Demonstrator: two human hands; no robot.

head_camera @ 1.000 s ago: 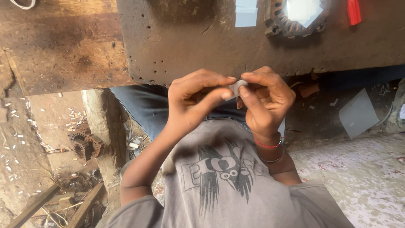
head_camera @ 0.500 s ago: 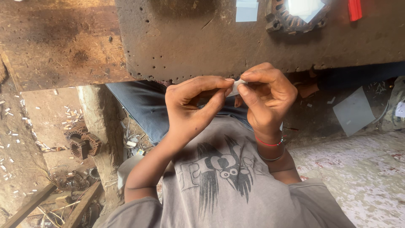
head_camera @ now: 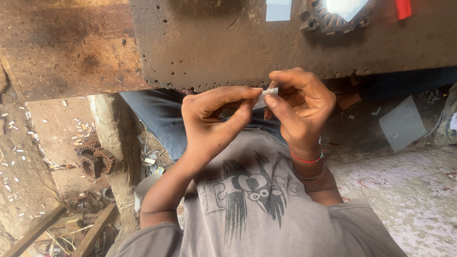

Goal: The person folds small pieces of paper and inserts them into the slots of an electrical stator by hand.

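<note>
L hand [head_camera: 214, 121] & R hand [head_camera: 300, 107] both pinch 1 small white paper strip [head_camera: 264, 96] betw fingertips, just below workbench [head_camera: 214, 47] edge

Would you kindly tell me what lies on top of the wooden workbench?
On the workbench lie a toothed metal ring, a pale paper piece and a red object. All three run off the frame's edge, so nothing more shows.

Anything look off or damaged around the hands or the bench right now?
The wooden bench is worn, pitted with small holes and chipped along its near edge. White scraps litter the dirt floor at left. Both the left hand and right hand pinch a small pale strip; it looks intact.
</note>
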